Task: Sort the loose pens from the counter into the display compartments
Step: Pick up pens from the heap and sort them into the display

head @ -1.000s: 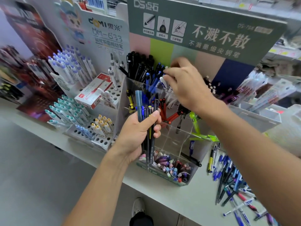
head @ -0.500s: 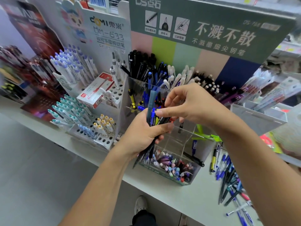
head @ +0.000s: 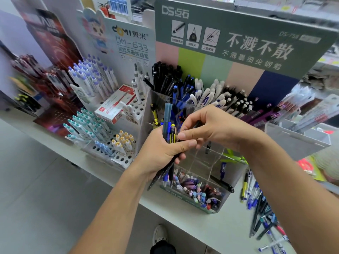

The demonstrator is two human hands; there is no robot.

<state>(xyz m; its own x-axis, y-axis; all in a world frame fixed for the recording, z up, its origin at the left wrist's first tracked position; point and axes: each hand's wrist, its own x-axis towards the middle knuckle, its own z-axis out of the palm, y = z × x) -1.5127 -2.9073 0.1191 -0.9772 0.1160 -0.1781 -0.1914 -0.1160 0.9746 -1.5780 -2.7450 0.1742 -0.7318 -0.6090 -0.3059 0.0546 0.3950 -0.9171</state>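
- While the left hand (head: 161, 154) keeps its grip wrapped round a bundle of pens (head: 169, 132), their tops stick up above the fist and their tips poke out below it.
- Right hand (head: 211, 129) meets the bundle from the right, its grip pinching one dark pen (head: 197, 124) at the top of the bunch.
- Just behind both hands stands a clear acrylic display (head: 205, 162) divided into compartments; the one below the grips holds a jumble of small pastel and red caps or pens (head: 200, 193), blurred.
- Behind the right hand, the upper compartments hold black pens (head: 165, 77), blue pens (head: 185, 88) and white pens (head: 209, 96), all standing upright.
- Left of the left hand, a white perforated stand (head: 126, 158) carries teal-capped pens (head: 86, 123) and yellow-capped pens (head: 123, 140), with a red-and-white box (head: 115, 105) lying on its higher tier.
- Below the right forearm, loose pens (head: 260, 208) lie scattered on the pale worktop (head: 211, 226).
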